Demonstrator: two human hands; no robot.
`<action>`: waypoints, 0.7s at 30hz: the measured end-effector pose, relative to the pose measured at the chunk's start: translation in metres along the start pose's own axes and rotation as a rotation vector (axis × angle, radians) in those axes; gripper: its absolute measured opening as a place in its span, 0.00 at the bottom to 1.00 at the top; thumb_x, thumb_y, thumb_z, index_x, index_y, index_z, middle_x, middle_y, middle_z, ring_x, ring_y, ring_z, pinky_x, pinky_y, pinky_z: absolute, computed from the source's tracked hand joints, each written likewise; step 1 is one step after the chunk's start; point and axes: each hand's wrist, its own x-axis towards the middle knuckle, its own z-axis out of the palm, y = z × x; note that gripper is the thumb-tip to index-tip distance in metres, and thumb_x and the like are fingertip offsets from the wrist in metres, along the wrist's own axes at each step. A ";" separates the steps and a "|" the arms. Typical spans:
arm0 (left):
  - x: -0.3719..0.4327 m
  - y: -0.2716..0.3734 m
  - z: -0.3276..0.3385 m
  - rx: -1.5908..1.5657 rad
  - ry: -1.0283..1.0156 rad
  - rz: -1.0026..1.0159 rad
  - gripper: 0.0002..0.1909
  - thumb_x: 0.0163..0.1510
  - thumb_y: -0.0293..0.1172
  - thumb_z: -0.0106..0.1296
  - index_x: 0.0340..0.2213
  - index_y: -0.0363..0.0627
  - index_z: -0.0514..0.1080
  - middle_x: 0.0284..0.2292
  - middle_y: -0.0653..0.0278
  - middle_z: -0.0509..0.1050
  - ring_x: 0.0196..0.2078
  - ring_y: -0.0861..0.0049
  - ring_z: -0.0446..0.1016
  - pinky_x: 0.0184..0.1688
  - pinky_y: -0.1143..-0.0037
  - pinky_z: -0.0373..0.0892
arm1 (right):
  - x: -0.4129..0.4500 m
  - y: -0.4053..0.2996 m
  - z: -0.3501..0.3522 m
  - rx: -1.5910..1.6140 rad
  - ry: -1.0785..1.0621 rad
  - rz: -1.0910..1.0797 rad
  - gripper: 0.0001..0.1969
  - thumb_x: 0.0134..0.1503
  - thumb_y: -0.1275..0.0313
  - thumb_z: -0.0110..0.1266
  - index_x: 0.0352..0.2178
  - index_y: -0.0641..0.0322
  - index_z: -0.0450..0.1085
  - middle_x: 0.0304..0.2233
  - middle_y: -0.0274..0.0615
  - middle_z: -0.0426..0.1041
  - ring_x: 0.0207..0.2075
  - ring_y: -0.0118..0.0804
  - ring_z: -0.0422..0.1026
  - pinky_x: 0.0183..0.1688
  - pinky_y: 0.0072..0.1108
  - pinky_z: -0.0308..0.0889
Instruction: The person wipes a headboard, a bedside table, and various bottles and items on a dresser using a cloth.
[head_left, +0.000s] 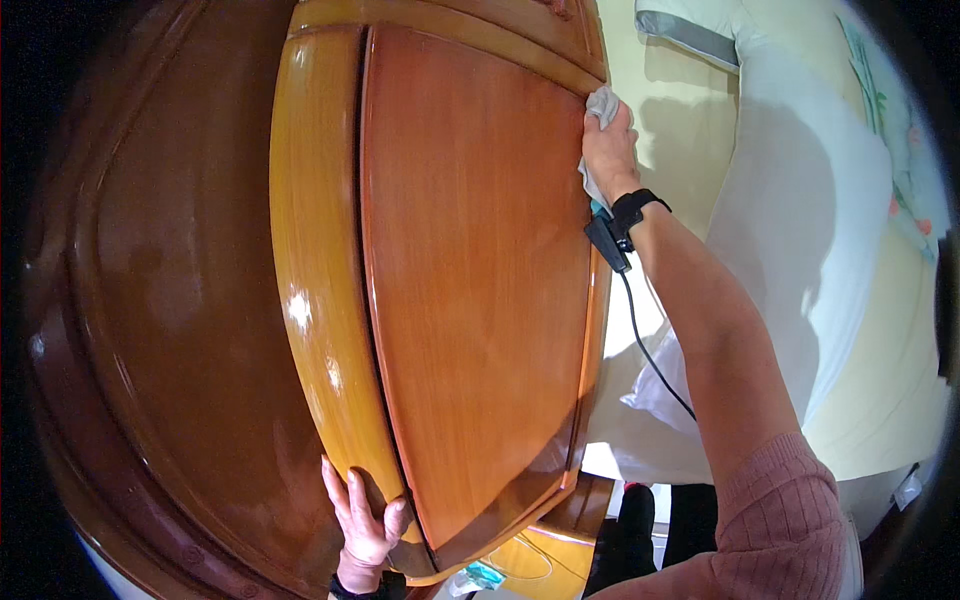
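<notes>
A glossy orange-brown wood panel (480, 285) fills the middle of the view, with a rounded yellow wooden rail (315, 247) along its left side. My right hand (611, 150) is at the panel's upper right edge, gripping a crumpled light grey cloth (602, 105). Some of the cloth hangs below the fingers, against the edge. Lower down, my left hand (364, 517) rests on the near end of the yellow rail, fingers spread and nothing held. A black band (637, 206) with a small black device (607, 240) is on my right wrist.
On the right lies a bed with a pale yellow sheet (679, 135) and a white pillow (795, 225). A black cable (637, 337) runs from the wrist device. Dark brown panelling (195, 262) curves along the left. A teal-and-white packet (480, 577) lies near the bottom, by a thin white cord (536, 551).
</notes>
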 end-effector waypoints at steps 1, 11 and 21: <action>0.001 0.001 0.001 -0.007 0.003 -0.004 0.37 0.54 0.46 0.47 0.58 0.41 0.46 0.57 0.33 0.41 0.59 0.39 0.47 0.56 0.56 0.54 | -0.005 0.010 0.002 -0.007 0.000 -0.005 0.30 0.55 0.60 0.44 0.57 0.56 0.46 0.52 0.60 0.56 0.52 0.60 0.58 0.55 0.37 0.55; 0.013 0.006 0.007 -0.035 0.113 0.005 0.36 0.50 0.39 0.53 0.57 0.44 0.52 0.57 0.38 0.46 0.58 0.44 0.50 0.57 0.60 0.55 | -0.282 0.245 -0.006 0.502 -0.084 0.347 0.22 0.59 0.68 0.41 0.53 0.64 0.50 0.48 0.51 0.63 0.44 0.43 0.67 0.46 0.29 0.63; 0.012 0.019 0.004 0.036 0.201 -0.025 0.32 0.50 0.35 0.53 0.55 0.45 0.56 0.58 0.49 0.51 0.58 0.55 0.55 0.56 0.65 0.56 | -0.430 0.323 -0.018 0.414 -0.112 0.646 0.17 0.53 0.68 0.45 0.42 0.67 0.59 0.34 0.55 0.70 0.37 0.52 0.70 0.41 0.37 0.65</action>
